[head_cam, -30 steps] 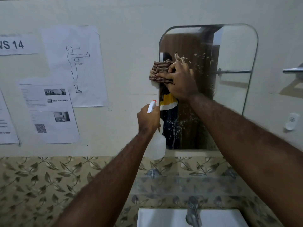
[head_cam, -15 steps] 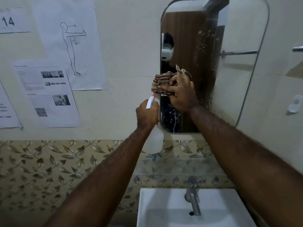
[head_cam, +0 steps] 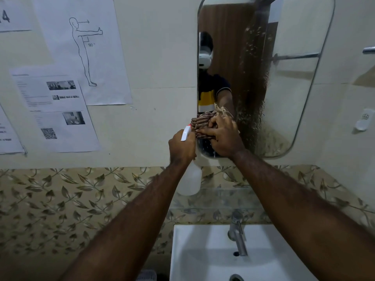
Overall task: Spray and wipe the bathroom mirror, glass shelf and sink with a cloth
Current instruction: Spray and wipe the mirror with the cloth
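Right hand (head_cam: pixel 224 138) fingers clench cloth (head_cam: pixel 202 123) on mirror (head_cam: pixel 263 82); left hand (head_cam: pixel 181 148) grips half-hidden spray bottle (head_cam: pixel 189 181).

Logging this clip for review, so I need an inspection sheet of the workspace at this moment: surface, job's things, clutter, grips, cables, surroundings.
Surface: mirror, spray droplets down its middle and lower right; left strip looks clearer.
Job's things: striped cloth pressed at the mirror's lower left edge; spray bottle held below it; glass shelf bare; sink white, with tap.
Clutter: nothing seen.
Grips: right hand closed on the cloth; left hand closed round the bottle's neck.
Cables: nothing seen.
Surroundings: printed sheets on the wall at left; leaf-pattern tiles; white hook at right.
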